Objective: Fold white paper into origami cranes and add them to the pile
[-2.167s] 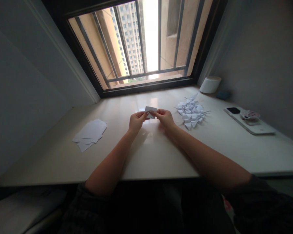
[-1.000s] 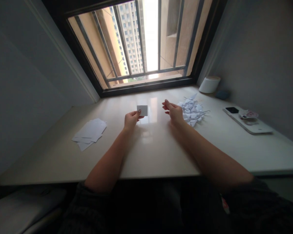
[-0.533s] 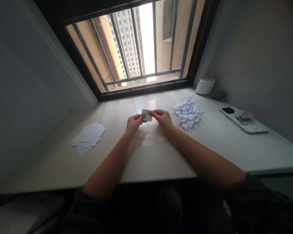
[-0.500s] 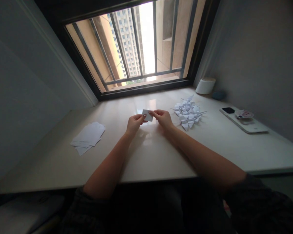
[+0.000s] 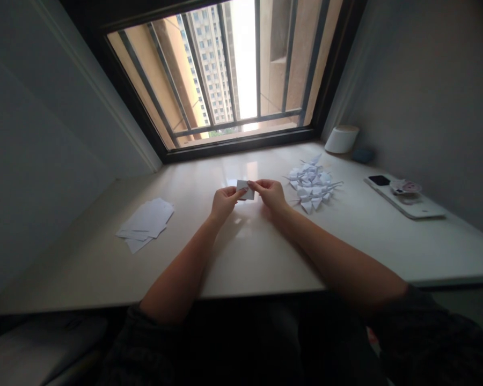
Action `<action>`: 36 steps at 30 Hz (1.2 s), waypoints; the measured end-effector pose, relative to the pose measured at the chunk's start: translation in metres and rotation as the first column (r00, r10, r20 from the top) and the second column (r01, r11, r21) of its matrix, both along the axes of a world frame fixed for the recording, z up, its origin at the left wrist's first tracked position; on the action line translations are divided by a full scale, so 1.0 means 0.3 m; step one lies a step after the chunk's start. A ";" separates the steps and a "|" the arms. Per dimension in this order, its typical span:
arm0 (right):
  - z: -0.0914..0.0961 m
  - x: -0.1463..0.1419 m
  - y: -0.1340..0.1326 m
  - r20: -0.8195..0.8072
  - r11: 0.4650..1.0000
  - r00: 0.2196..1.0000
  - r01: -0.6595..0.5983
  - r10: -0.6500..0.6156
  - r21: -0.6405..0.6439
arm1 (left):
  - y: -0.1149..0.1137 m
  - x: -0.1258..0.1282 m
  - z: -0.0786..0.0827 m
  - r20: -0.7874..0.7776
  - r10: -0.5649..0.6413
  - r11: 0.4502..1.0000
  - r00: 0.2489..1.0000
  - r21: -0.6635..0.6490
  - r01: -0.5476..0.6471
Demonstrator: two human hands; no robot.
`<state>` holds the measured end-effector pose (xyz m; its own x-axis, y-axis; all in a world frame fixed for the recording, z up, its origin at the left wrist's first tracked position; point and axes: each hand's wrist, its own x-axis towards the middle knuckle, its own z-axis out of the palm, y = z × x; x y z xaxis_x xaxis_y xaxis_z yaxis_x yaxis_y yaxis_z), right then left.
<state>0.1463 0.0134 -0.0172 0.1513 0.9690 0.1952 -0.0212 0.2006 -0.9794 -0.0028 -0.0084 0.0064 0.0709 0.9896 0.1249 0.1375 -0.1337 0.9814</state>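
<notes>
A small folded square of white paper (image 5: 247,194) is held just above the middle of the white tabletop (image 5: 261,257). My left hand (image 5: 224,201) pinches its left side, the thumb lying across the front face. On the upper right edge, the thumb and fingers of my right hand (image 5: 270,193) grip the same paper. The fingers behind it are partly hidden. Right of my right hand lies a pile of folded white paper cranes (image 5: 312,185). A loose stack of white paper sheets (image 5: 147,221) rests to the left.
At the right lies a white phone (image 5: 414,206) with a round grip on its back. A white cylindrical container (image 5: 342,139) and a small dark rounded object (image 5: 363,155) stand by the right wall. A barred window (image 5: 241,142) is behind the table.
My left thumb has slid right across the paper, closer to my right thumb. Both hands still hold the folded paper. The whole view has shifted slightly.
</notes>
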 end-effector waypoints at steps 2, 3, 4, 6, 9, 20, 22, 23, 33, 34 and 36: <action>-0.004 0.007 0.010 0.005 0.999 0.999 0.038 -0.038 -0.009 | -0.004 0.004 0.001 -0.016 -0.003 1.000 1.000 -0.024 0.003; -0.005 0.012 0.014 0.003 0.998 0.998 0.064 -0.064 -0.012 | -0.005 0.005 0.001 -0.031 -0.011 0.999 0.999 -0.038 0.010; -0.005 0.016 0.017 -0.003 0.996 0.996 0.089 -0.089 -0.019 | -0.006 0.005 0.000 -0.046 -0.022 0.999 0.999 -0.050 0.020; -0.006 0.021 0.019 -0.001 0.993 0.993 0.115 -0.115 -0.014 | -0.003 0.001 -0.006 -0.066 -0.040 0.998 0.997 -0.058 0.037; -0.006 0.020 0.015 0.050 0.991 0.989 0.136 -0.136 0.003 | 0.010 -0.006 -0.023 -0.054 -0.040 0.999 0.998 -0.030 0.038; 0.004 0.015 0.005 0.104 0.990 0.992 0.051 -0.065 0.133 | -0.022 0.016 0.000 -0.064 -0.230 0.973 0.971 -0.037 0.228; 0.009 0.013 0.001 0.081 0.993 0.996 0.017 -0.027 0.120 | -0.030 0.016 0.005 -0.068 -0.210 0.976 0.975 -0.063 0.206; 0.012 0.011 -0.001 0.064 0.994 0.998 0.009 -0.016 0.107 | -0.030 0.014 0.005 -0.058 -0.178 0.983 0.982 -0.066 0.174; 0.035 0.004 -0.024 -0.072 0.977 0.978 -0.202 0.198 -0.064 | -0.008 -0.006 0.002 0.062 0.085 0.996 0.994 -0.013 -0.084; 0.035 0.005 -0.025 -0.077 0.977 0.978 -0.200 0.195 -0.072 | -0.010 -0.005 0.003 0.062 0.079 0.997 0.995 -0.012 -0.078; 0.033 0.007 -0.026 -0.092 0.978 0.979 -0.191 0.183 -0.088 | -0.014 -0.001 0.006 0.059 0.063 0.998 0.996 -0.007 -0.063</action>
<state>0.1484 0.0056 -0.0071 -0.0231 0.9953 0.0940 -0.1309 0.0902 -0.9873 -0.0032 -0.0125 0.0082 0.0007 0.9926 0.1216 0.0867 -0.1212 0.9888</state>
